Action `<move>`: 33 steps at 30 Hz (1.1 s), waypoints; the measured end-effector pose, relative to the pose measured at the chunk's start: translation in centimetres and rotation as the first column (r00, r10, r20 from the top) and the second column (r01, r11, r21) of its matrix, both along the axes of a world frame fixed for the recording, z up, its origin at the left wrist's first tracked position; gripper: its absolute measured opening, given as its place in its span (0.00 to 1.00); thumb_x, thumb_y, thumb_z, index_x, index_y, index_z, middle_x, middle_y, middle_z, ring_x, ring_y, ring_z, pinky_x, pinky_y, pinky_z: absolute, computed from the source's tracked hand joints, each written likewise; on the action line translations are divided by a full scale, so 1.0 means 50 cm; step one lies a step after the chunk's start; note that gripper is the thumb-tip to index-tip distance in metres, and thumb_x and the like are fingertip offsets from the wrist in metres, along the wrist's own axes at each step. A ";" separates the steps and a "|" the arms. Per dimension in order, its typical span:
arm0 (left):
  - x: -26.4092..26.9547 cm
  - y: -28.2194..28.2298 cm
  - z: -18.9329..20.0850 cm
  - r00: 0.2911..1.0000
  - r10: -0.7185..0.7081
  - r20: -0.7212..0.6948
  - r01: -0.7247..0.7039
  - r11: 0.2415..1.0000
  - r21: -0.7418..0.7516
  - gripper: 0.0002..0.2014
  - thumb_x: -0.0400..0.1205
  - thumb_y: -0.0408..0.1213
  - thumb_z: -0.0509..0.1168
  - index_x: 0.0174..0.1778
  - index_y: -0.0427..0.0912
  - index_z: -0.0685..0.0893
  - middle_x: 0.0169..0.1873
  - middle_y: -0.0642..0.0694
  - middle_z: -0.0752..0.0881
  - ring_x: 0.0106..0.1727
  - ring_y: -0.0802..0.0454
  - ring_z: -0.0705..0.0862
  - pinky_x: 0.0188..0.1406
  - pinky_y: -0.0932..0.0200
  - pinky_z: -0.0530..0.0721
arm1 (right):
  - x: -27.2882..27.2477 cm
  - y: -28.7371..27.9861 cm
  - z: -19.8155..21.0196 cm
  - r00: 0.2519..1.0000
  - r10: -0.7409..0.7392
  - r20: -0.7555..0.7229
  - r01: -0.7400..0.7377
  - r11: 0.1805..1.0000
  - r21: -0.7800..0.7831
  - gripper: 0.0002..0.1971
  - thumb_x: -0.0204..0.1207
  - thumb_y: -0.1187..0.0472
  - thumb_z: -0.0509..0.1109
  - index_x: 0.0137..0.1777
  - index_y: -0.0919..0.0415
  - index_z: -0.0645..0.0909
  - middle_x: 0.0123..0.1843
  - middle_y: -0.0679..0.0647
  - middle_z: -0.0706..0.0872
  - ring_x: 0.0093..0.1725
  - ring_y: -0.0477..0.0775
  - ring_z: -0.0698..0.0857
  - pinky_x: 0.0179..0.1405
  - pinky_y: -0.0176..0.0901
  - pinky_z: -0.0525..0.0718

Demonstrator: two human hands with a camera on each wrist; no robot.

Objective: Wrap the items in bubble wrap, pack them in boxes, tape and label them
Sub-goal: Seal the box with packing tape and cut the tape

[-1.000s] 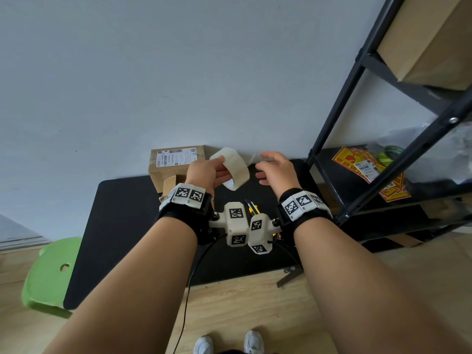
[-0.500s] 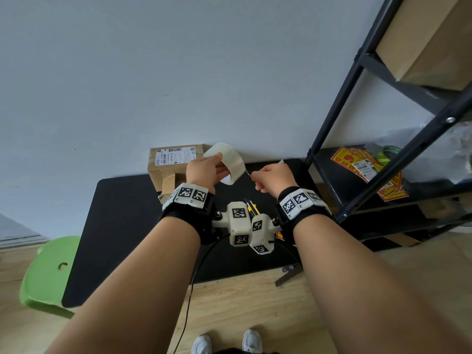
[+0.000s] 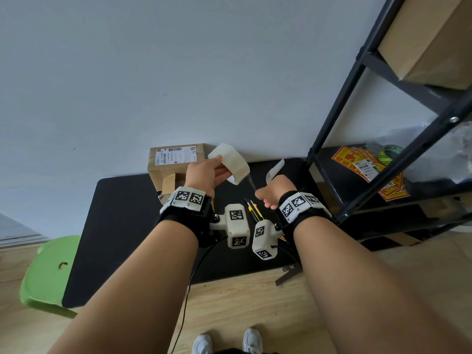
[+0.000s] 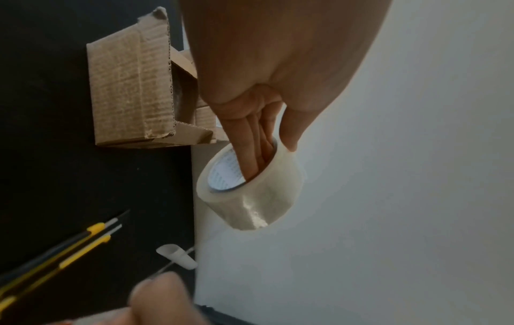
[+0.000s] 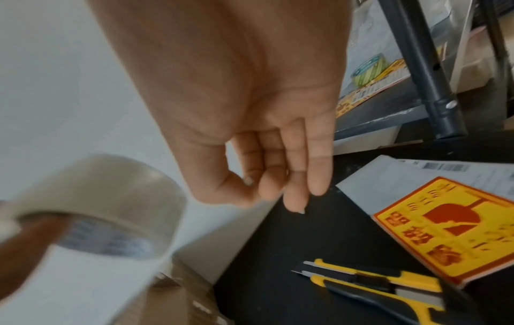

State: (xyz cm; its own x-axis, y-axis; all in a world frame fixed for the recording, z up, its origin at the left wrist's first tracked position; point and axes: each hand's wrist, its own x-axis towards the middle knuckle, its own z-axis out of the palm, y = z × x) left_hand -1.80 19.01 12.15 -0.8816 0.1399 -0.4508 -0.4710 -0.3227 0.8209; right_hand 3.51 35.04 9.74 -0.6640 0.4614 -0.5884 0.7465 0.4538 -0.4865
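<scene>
My left hand [image 3: 221,170] holds a roll of clear packing tape [image 3: 231,163] above the black table [image 3: 122,226], fingers through its core [image 4: 250,158] and thumb on the outside. My right hand [image 3: 263,190] pinches the pulled-out tape strip between thumb and forefinger [image 5: 250,184]; the strip's free end [image 3: 275,170] curls upward. A labelled cardboard box [image 3: 176,157] stands against the wall behind a small open cardboard box [image 4: 130,92]. The roll [image 5: 111,202] is blurred in the right wrist view.
Two yellow-and-black utility knives [image 3: 254,209] lie on the table below my hands. A yellow fragile sticker [image 5: 450,228] on a label sheet [image 5: 411,173] lies to the right. A black shelf rack [image 3: 357,139] holding stickers and boxes stands right; a green stool [image 3: 48,272] stands left.
My right hand took hold of the tape end and drew it off the roll, down and to the right. My left hand lifted the roll slightly.
</scene>
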 end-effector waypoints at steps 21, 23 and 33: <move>-0.029 -0.015 0.026 0.989 -0.124 0.078 0.123 0.992 0.027 0.07 0.88 0.31 0.60 0.50 0.32 0.80 0.42 0.39 0.87 0.43 0.46 0.88 0.37 0.54 0.89 | 0.025 -0.007 0.037 0.849 0.230 -0.476 -0.235 0.971 0.049 0.24 0.79 0.74 0.63 0.71 0.53 0.82 0.66 0.56 0.85 0.66 0.56 0.82 0.63 0.40 0.77; -0.024 -0.014 0.023 0.987 -0.131 0.096 0.129 0.991 0.025 0.07 0.88 0.31 0.60 0.49 0.32 0.80 0.43 0.39 0.87 0.43 0.46 0.88 0.36 0.54 0.88 | 0.026 -0.014 0.050 0.846 0.315 -0.429 -0.317 0.946 0.069 0.23 0.78 0.75 0.65 0.70 0.56 0.83 0.59 0.55 0.88 0.59 0.57 0.85 0.65 0.45 0.80; -0.024 -0.021 -0.003 0.978 -0.171 -0.119 0.058 0.773 -0.632 0.17 0.87 0.30 0.55 0.72 0.33 0.76 0.67 0.36 0.81 0.63 0.40 0.83 0.62 0.50 0.83 | 0.022 -0.033 0.049 0.823 0.358 -0.441 -0.357 0.930 0.088 0.18 0.80 0.72 0.64 0.68 0.61 0.83 0.65 0.56 0.85 0.66 0.52 0.81 0.59 0.37 0.72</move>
